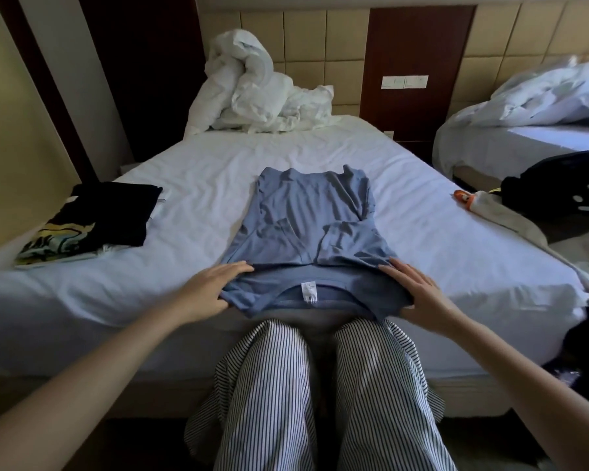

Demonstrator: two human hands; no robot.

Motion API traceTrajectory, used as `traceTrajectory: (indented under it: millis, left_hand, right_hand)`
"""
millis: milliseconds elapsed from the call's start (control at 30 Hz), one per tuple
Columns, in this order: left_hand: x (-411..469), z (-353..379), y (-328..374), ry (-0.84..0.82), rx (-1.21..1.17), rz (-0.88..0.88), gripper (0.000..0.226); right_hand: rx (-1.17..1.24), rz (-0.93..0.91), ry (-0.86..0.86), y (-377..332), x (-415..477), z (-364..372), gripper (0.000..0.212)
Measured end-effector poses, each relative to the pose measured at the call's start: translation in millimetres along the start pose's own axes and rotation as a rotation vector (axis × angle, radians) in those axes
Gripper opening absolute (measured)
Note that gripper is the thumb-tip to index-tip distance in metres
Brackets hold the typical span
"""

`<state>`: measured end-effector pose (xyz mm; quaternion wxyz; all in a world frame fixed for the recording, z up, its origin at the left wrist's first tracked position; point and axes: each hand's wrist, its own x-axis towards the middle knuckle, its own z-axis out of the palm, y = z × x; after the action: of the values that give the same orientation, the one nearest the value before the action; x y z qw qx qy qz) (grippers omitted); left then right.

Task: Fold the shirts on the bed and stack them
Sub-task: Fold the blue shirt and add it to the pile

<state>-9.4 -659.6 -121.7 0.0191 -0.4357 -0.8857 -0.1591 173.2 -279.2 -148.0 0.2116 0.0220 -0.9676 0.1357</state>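
From the head view, a white-sheeted bed point(191, 185) fills the middle of the room, with a crumpled white duvet point(252, 93) heaped against the padded headboard point(306, 39). On the bed's left side lies a folded dark shirt point(119, 209) on top of a patterned one point(55, 243), well apart from the work. At the right edge rests a small orange thing point(463, 198), too small to identify. Beyond it is a black cushion with a smiley face point(565, 192) and a second bed point(524, 137) with rumpled bedding. Nothing lies between the hands and the garment.

The blue shirt point(313, 215) lies flat in the middle of the bed, sleeves folded inward. Its near end hangs just over the mattress edge, with a white label point(308, 291) showing. Striped trousers point(303, 385) stand against the bed below it.

The left hand point(215, 287) holds the shirt's near left corner, fingers on top. The right hand point(419, 290) holds the near right corner the same way. Both forearms reach forward, spread apart.
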Motion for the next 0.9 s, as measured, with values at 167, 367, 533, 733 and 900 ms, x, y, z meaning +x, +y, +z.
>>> traceTrajectory:
  millis: [167,367,533,733,900]
  left_hand:
    - [20.6,-1.0,14.2,0.006,-0.279,-0.12,0.047]
    - [20.1,-37.6,34.9,0.113,-0.755,-0.326,0.024]
    - [-2.7,-61.6,52.8,-0.128,-0.786,-0.378,0.026]
    - [-20.2,-103.0,71.9,-0.39,-0.813,-0.449,0.016]
    - [5.3,-126.4,71.0,-0.095,-0.931,-0.454,0.014]
  right_hand:
    - [0.222,0.181,0.084,-14.1,9.8,2.4,0.032]
    - [0.69,0.379,0.018,-28.6,11.4,-43.6,0.024]
    - [1.083,0.438,-0.161,-36.0,4.0,-83.1,0.027]
    - [0.895,0.484,-0.33,-44.4,-2.5,-131.8,0.016]
    - [0.877,0.488,-0.089,-50.3,36.7,-152.4,0.016]
